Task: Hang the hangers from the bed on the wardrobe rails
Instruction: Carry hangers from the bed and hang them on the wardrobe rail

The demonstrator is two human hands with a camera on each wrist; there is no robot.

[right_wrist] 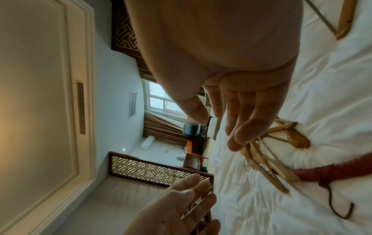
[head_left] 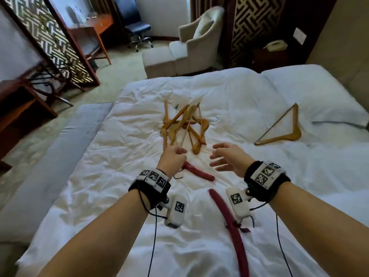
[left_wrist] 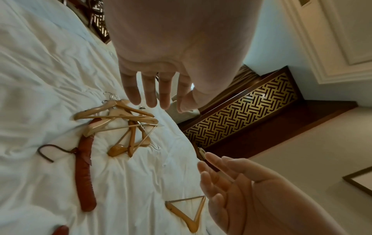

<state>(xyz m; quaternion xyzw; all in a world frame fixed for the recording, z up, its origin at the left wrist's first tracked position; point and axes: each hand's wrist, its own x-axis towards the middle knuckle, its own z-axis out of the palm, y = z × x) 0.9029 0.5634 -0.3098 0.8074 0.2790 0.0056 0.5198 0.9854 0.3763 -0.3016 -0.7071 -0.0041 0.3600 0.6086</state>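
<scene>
Hanger pile: a tangled heap of light-brown wooden hangers with metal hooks [head_left: 183, 126] is seen lying in the middle of the white rumpled duvet [head_left: 229, 92]; how many are in the heap cannot be counted, as the bars cross and cover one another.
Lone hanger: one more light wooden triangular hanger [head_left: 281, 126] is found flat on the duvet, well apart to the right of the pile; its hook cannot be made out.
Padded hangers: a dark-red padded hanger with a dark hook [left_wrist: 84, 171] is laid just beside the pile, one end tucked under it; a second dark-red padded hanger [head_left: 229, 226] is nearer the person, its far end cut off by the bottom edge of the head view.
Left hand: the left hand [head_left: 173, 158] is held over the near edge of the pile; in the head view it looks curled, yet the wrist view shows straight fingers [left_wrist: 149, 93] with nothing gripped.
Right hand: the right hand [head_left: 227, 158] is spread and empty, held above the duvet just right of the left hand, the two apart.
Wrists: black bands with square black-and-white coded markers [head_left: 263, 172] are worn; no words can be read.
Room: a cream armchair [head_left: 197, 43] and a dark office chair [head_left: 135, 23] are glimpsed beyond the bed, blurred.
</scene>
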